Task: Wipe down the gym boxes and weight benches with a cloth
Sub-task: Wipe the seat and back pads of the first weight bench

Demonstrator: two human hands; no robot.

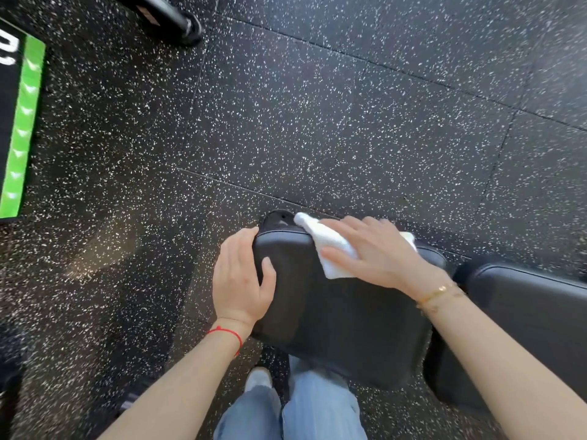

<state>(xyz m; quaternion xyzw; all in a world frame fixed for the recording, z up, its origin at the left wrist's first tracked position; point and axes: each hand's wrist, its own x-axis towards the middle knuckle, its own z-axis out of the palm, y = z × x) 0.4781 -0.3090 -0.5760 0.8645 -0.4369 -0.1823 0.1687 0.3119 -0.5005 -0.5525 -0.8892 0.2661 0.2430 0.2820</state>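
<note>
A black padded weight bench seat (343,315) fills the lower middle of the head view. My left hand (243,277) grips the seat's left edge, thumb on top and fingers curled over the side. My right hand (378,252) lies flat with straight fingers on a white cloth (330,246), pressing it onto the far part of the seat. The cloth sticks out past my fingers at both ends. A second black pad (533,315) of the bench runs off to the right.
Black speckled rubber floor (317,122) surrounds the bench. A black box with a green stripe (23,122) stands at the far left. A black frame foot (178,23) sits at the top left. My jeans legs and a shoe (259,377) show below the seat.
</note>
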